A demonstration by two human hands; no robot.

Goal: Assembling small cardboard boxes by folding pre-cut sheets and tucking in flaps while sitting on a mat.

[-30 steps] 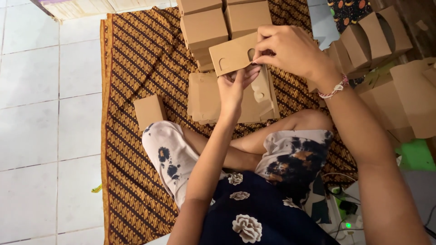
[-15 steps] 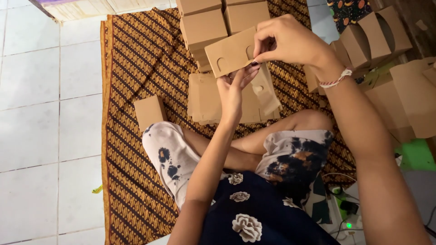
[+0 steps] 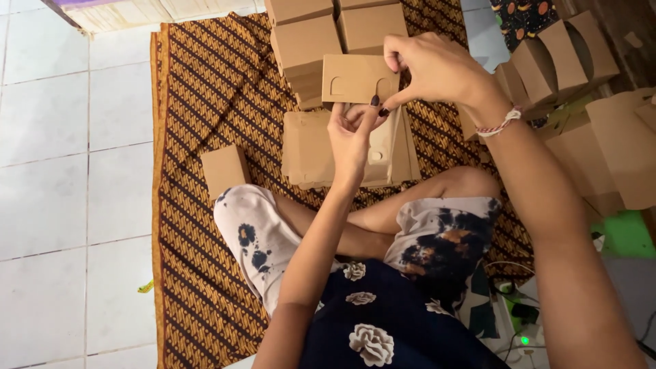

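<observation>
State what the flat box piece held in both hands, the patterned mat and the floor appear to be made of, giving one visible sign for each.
Box piece: thin brown cardboard, matt, with die-cut slots and crisp edges; both the left hand and the right hand hold it. Mat: probably woven or printed cloth; it shows a fine brown-and-black pattern and a bordered edge. Floor: glazed-looking white tiles, with grout lines and a slight sheen.
</observation>
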